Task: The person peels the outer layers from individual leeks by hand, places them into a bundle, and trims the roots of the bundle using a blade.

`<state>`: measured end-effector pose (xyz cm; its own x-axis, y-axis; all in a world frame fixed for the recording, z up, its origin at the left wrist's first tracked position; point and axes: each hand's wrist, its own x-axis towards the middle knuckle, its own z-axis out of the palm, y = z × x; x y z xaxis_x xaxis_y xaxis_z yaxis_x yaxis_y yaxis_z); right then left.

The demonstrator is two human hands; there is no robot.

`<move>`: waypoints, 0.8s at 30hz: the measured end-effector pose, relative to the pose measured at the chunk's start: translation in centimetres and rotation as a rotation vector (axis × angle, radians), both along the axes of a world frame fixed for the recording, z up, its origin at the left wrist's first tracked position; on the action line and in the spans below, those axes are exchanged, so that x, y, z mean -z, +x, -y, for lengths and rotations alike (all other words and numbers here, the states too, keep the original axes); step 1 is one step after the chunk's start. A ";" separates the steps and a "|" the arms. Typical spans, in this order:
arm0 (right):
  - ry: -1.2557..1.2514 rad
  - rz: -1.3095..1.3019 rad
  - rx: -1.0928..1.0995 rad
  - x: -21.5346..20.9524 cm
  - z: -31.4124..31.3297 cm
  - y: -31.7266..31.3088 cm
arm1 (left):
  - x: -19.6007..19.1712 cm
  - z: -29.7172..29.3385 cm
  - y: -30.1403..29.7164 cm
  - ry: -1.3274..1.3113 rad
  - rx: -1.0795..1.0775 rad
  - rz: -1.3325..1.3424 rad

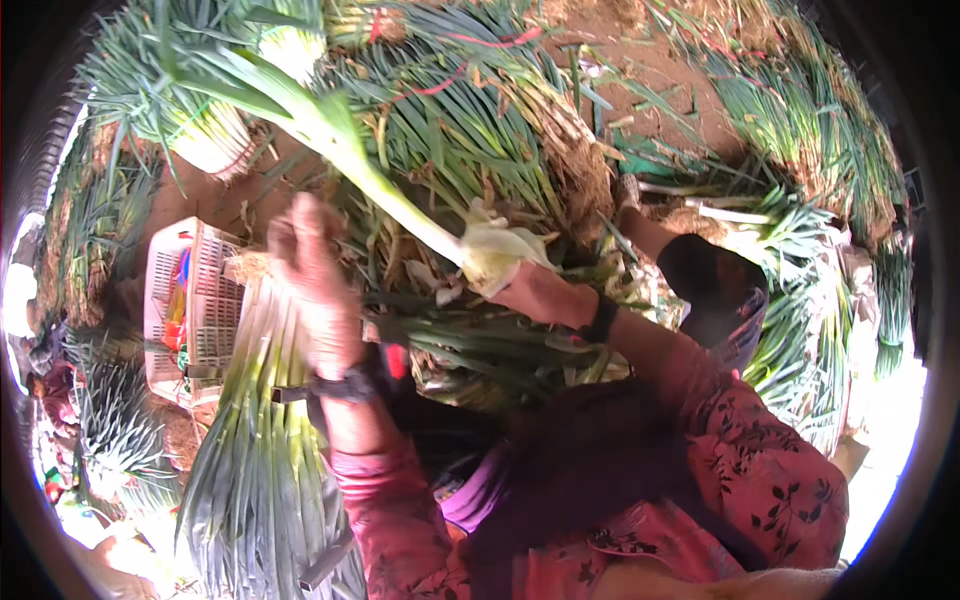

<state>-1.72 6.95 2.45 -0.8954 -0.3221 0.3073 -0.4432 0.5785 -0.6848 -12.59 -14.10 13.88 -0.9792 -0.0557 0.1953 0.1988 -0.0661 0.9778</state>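
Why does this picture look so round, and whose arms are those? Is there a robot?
No robot here, just a person using two bare hands. The picture comes from a very wide camera on that person's head, looking down, so straight edges bend and the corners go dark. The arms in pink sleeves with dark leaf prints are the person's own.

The right hand holds one long white-and-green leafy stalk by its pale end. The left hand is blurry, near a big fan-shaped bundle of pale-to-green stalks; I can't tell whether it touches them. Left of it stands a white plastic lattice basket. More green leafy bundles lie on the brown ground.
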 end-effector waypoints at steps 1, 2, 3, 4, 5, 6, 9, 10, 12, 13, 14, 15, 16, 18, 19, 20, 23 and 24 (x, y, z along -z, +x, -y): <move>0.054 0.005 -0.026 -0.7 0.3 0.0 | -0.7 1.6 -0.9 0.001 -0.034 0.038; -0.047 0.069 -0.049 -0.8 1.4 -0.2 | -0.5 1.8 -0.5 0.117 0.067 0.061; -0.117 0.090 -0.117 -1.7 2.3 -0.4 | -0.8 1.4 0.4 0.269 0.239 0.149; -0.182 0.115 -0.169 -2.8 2.6 -0.5 | -1.2 0.1 1.2 0.430 0.424 0.236; -0.313 0.238 -0.217 -1.6 3.1 -0.9 | -1.2 -0.5 1.6 0.487 0.561 0.223; -0.379 0.306 -0.232 -1.4 3.4 -1.1 | -0.6 -1.0 1.5 0.399 0.494 0.145; -0.403 0.055 -0.236 -3.6 4.1 -2.4 | 0.9 -1.2 0.5 0.506 0.445 0.148; -0.417 0.397 -0.224 -4.5 3.8 -2.6 | 1.0 -1.7 0.5 0.443 0.372 0.130; -0.506 0.446 -0.087 -4.3 4.3 -3.5 | 1.3 -2.3 0.7 0.375 0.303 0.117; -0.590 0.488 0.048 -4.1 4.8 -3.9 | 1.5 -2.5 0.8 0.409 0.279 0.103; -0.596 0.491 0.053 -3.7 5.4 -4.1 | 1.6 -2.6 0.8 0.443 0.254 0.089; -0.891 0.494 0.110 -3.5 5.8 -4.1 | 1.5 -2.8 0.8 0.469 0.228 0.075; -1.185 0.486 0.169 -3.3 6.3 -4.2 | 1.6 -2.8 0.8 0.470 0.234 0.082; -1.383 0.484 0.248 -2.6 6.6 -4.5 | 1.8 -2.8 0.8 0.459 0.266 0.073; -1.504 0.610 0.324 -2.1 6.3 -4.7 | 1.8 -3.1 0.9 0.421 0.252 0.063; -1.623 0.737 0.401 -1.6 5.8 -5.0 | 1.9 -3.3 1.1 0.421 0.257 0.069; -1.670 0.734 0.517 2.6 2.8 -6.7 | 1.9 -4.5 2.2 0.250 0.250 0.032; -1.560 0.697 0.538 3.3 1.9 -7.1 | 1.8 -4.5 2.5 0.244 0.252 0.036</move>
<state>-8.78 5.06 -0.80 -0.8778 0.2090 -0.4310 0.1372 -0.7524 -0.6443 -10.14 -9.64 12.08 -0.9742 0.1478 0.1708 0.1118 -0.3414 0.9332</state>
